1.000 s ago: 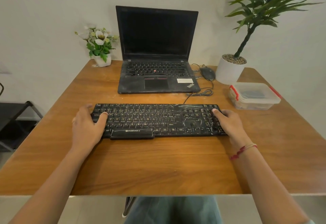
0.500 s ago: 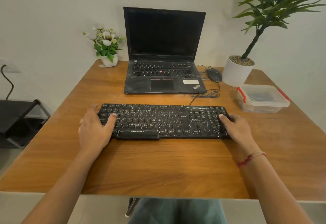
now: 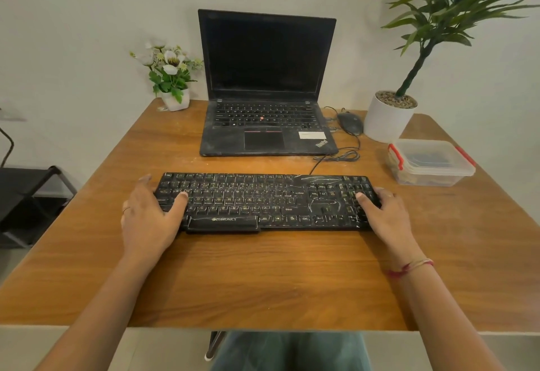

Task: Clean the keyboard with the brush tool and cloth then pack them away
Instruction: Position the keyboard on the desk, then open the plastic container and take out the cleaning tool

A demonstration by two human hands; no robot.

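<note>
A black, dusty keyboard (image 3: 263, 201) lies across the middle of the wooden table (image 3: 263, 277). My left hand (image 3: 149, 218) grips its left end, thumb on the keys and fingers round the edge. My right hand (image 3: 385, 215) grips its right end the same way. A clear plastic box with red clips (image 3: 429, 163) stands to the right, lid on, with dark items inside that I cannot make out. No brush or cloth shows outside it.
An open black laptop (image 3: 266, 92) stands behind the keyboard. A mouse (image 3: 350, 123) and coiled cable (image 3: 339, 157) lie to its right. A white pot with a tall plant (image 3: 388, 116) is back right, a small flower pot (image 3: 175, 101) back left. A dark shelf (image 3: 26, 195) stands left of the table.
The view has shifted slightly, so everything sits a little further right in frame. Both hands stay on the keyboard's ends; the keyboard shows no clear move on the table.
</note>
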